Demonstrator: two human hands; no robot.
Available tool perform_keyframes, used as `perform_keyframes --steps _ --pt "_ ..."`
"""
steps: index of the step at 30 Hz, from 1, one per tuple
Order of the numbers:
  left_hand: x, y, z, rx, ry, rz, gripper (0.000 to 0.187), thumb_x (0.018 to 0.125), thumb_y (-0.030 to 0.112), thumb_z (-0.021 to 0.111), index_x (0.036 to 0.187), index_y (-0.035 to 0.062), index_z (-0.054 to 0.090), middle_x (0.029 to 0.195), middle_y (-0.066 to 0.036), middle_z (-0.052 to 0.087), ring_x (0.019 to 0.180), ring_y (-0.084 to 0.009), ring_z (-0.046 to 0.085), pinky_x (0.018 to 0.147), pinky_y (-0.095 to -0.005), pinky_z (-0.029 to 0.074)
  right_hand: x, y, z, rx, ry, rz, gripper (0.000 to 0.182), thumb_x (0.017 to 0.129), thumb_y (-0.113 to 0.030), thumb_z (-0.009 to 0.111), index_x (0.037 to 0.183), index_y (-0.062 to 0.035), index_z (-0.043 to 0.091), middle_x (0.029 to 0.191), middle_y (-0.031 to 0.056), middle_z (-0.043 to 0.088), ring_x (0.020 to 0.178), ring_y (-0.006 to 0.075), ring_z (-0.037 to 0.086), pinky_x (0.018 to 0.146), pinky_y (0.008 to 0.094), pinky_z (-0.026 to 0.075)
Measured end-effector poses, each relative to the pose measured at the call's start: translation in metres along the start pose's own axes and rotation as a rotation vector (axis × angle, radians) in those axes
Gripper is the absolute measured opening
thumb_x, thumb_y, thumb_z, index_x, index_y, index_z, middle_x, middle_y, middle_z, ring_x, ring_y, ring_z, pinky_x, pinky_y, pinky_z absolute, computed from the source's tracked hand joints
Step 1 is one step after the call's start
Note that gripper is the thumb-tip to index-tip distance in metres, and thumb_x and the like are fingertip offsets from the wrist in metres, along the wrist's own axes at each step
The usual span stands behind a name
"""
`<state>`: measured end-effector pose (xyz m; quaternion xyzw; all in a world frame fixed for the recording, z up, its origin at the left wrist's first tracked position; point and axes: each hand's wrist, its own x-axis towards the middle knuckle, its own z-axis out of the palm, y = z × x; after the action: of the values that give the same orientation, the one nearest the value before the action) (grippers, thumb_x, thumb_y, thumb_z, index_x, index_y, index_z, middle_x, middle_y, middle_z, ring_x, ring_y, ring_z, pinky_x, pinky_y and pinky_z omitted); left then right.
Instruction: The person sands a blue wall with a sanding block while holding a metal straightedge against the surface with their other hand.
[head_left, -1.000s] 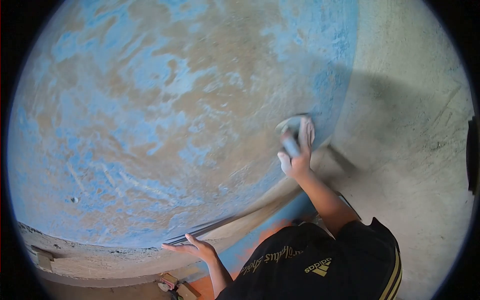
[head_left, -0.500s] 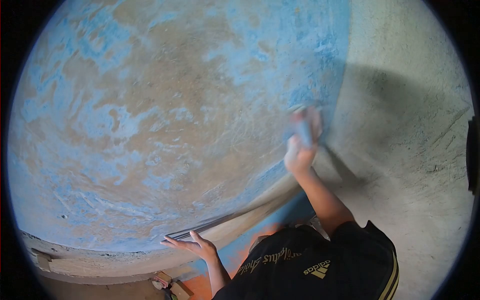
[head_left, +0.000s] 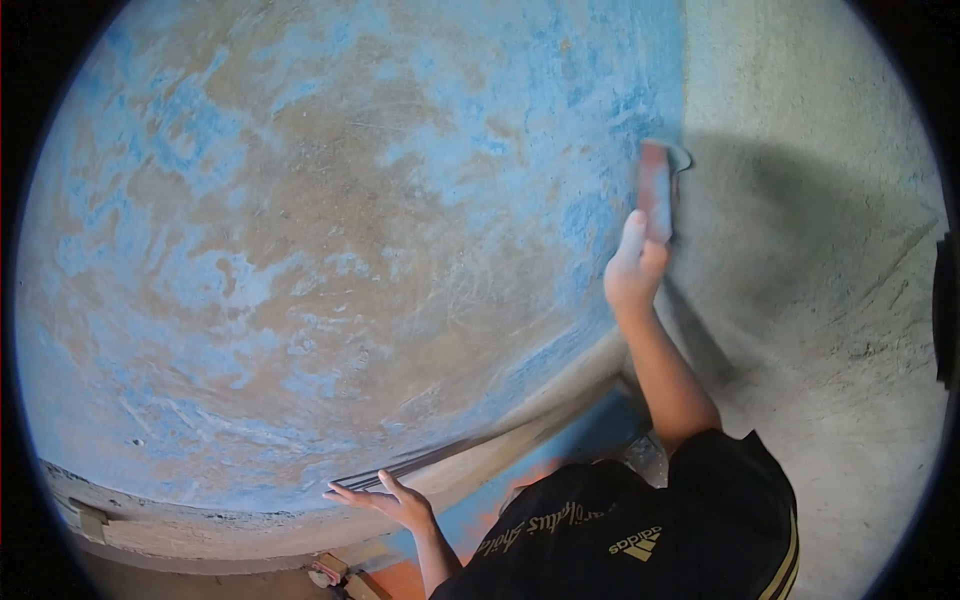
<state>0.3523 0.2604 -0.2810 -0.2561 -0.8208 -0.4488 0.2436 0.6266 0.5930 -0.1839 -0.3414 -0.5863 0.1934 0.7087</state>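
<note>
In the head view, my right hand is raised and closed round the lower end of an oblong, block-like tool. The tool is reddish brown and bluish grey, slightly blurred, with a pale curved piece sticking out near its top. It is at the right edge of the worn blue wall, by the corner with the pale wall; whether it touches is hard to tell. Low on the blue wall, my left hand has its fingers stretched out and apart, with nothing visible in it. Dark streaks run along the wall beside it.
A rough pale wall meets the blue one at the right and carries arm shadows. Below are a ledge, a small box on the wall, brick-like pieces and an orange patch.
My right hand has moved up and to the right with the block-like tool, which is now closer to the corner. My left hand has stayed nearly in place, fingers still spread.
</note>
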Motion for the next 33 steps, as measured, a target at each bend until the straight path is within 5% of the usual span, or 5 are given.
perform_keyframes --steps 12,19,23,27,33 --pt "0.001 0.005 -0.011 -0.013 -0.059 0.021 0.091 0.102 0.051 0.054 0.165 0.0065 0.006 0.168 -0.029 -0.010 0.156 -0.0469 -0.003 0.122 -0.0630 0.007 -0.021 -0.066 0.016 -0.276 -0.214 -0.499 0.028 0.100 -0.015 0.055 0.122 -0.0086 0.070 0.147 0.0161 0.057 0.145 0.0339 0.045 0.122 0.0623 0.015" --pt "0.004 0.008 -0.025 -0.005 -0.109 0.154 0.090 0.102 0.047 0.057 0.165 0.0066 0.007 0.168 -0.029 -0.009 0.156 -0.0484 -0.002 0.121 -0.0638 0.009 -0.005 -0.030 0.007 0.126 -0.153 0.408 0.047 0.096 -0.018 0.061 0.141 -0.0096 0.060 0.153 0.0167 0.051 0.150 0.0348 0.038 0.123 0.0620 0.011" --pt "0.033 -0.011 -0.033 0.021 0.047 0.353 0.088 0.102 0.049 0.056 0.164 0.0067 0.010 0.169 -0.027 -0.004 0.156 -0.0468 0.002 0.121 -0.0652 0.012 -0.037 -0.077 0.033 -0.360 -0.200 -0.635 0.041 0.095 -0.020 0.063 0.131 -0.0025 0.066 0.145 0.0152 0.058 0.145 0.0311 0.045 0.119 0.0621 0.018" --pt "0.070 -0.043 -0.059 0.070 0.168 0.318 0.086 0.103 0.049 0.055 0.164 0.0078 0.011 0.169 -0.027 -0.002 0.156 -0.0465 0.004 0.121 -0.0651 0.014 -0.048 -0.065 0.043 0.196 -0.161 0.476 0.032 0.102 -0.016 0.056 0.128 -0.0044 0.069 0.139 0.0178 0.061 0.137 0.0369 0.051 0.114 0.0660 0.024" --pt "0.090 -0.105 -0.103 0.131 0.174 0.173 0.085 0.102 0.051 0.055 0.164 0.0084 0.015 0.169 -0.025 0.001 0.156 -0.0450 0.007 0.121 -0.0643 0.016 -0.105 -0.140 0.097 -0.336 -0.143 -0.632 0.044 0.098 -0.021 0.062 0.140 -0.0077 0.062 0.150 0.0196 0.052 0.140 0.0455 0.045 0.118 0.0661 0.021"
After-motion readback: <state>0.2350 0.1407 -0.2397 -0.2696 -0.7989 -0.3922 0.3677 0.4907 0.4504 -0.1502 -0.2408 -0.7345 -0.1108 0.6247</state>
